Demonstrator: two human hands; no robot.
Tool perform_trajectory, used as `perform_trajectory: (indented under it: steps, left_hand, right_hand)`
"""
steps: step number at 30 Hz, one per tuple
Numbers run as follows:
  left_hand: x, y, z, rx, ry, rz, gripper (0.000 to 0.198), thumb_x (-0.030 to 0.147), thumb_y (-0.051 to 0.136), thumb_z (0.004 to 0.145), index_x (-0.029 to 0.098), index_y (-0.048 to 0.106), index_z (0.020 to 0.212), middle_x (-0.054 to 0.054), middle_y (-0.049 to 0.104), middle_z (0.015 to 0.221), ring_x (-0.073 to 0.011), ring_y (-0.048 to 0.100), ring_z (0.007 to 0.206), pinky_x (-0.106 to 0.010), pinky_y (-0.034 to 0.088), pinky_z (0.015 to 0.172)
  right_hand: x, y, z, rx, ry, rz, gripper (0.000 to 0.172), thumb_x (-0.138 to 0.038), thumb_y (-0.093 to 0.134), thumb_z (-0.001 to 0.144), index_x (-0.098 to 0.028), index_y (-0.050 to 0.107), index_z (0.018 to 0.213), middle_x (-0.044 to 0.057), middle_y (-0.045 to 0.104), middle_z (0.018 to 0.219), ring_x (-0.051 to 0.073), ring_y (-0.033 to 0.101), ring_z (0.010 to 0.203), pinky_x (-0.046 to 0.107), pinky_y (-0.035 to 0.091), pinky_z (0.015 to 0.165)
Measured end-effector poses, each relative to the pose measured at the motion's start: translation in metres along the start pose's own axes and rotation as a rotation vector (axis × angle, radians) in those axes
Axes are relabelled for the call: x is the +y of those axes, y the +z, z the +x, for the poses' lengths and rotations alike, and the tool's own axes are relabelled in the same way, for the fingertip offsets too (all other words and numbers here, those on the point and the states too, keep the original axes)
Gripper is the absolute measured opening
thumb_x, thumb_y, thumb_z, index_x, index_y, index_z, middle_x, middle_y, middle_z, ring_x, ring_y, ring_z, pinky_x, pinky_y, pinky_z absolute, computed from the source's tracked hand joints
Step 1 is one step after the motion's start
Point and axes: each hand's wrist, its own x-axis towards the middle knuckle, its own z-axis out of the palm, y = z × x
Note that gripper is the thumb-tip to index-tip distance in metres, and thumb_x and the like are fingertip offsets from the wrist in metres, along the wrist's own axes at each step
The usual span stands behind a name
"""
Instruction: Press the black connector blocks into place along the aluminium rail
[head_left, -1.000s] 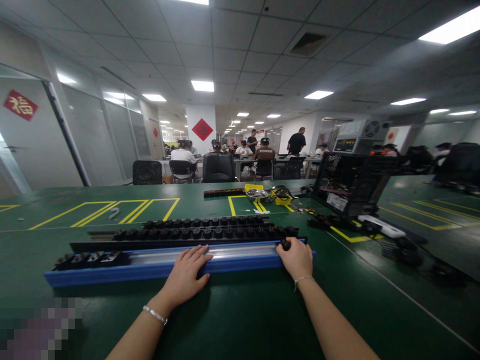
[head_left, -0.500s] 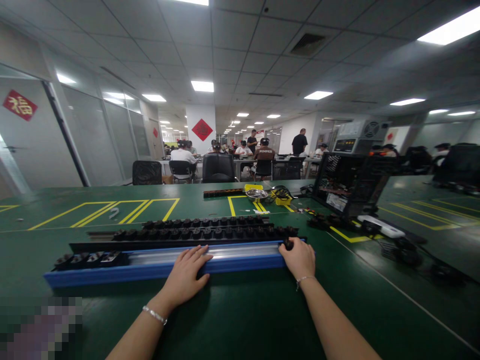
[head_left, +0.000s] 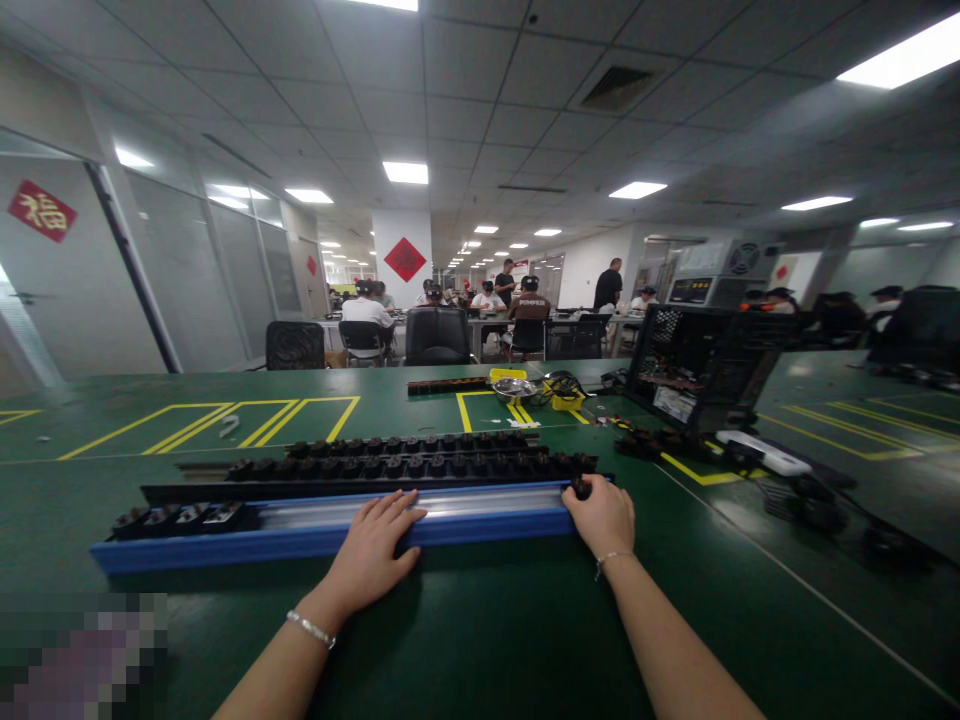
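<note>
Rail (head_left: 225,548), blue with a bright metal channel along its top, lies flat on the green desk (head_left: 487,640) in the lower middle of the frame. Its long axis runs straight across, left edge to right, with the far end just right of centre. A few black pieces (head_left: 176,517) sit in the channel near the left end; the rest of the channel shows bare.

The left hand (head_left: 371,550) rests palm down on the rail's middle, fingers (head_left: 397,512) flat and slightly apart, gripping nothing. It looks to me like a steadying press that keeps the long rail from sliding or swinging on the smooth desk.

The right hand (head_left: 604,518) is at the rail's right end, fingers curled together around a small black piece (head_left: 579,488) right at the channel's mouth, as far as I can make out; the fingertips are hidden behind the hand. Holding there lines the piece up with the channel.

Just behind, two black strips (head_left: 420,465) studded with the same pieces lie parallel to the rail.
</note>
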Motion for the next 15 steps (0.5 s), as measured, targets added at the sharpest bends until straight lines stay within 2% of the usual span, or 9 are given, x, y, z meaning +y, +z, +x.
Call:
perform_trajectory:
  steps: [15]
  left_hand:
    - [0.0001, -0.0003, -0.0003, -0.002, -0.008, 0.001, 0.048, 0.033, 0.054, 0.076, 0.034, 0.049, 0.124, 0.001, 0.04, 0.141, -0.0243, 0.033, 0.13, -0.049, 0.023, 0.107]
  right_hand:
    - [0.0021, -0.003, 0.0006, 0.004, 0.021, -0.019, 0.035, -0.037, 0.047, 0.073, -0.015, 0.06, 0.095, 0.011, 0.064, 0.093, 0.024, 0.055, 0.093, 0.036, 0.031, 0.089]
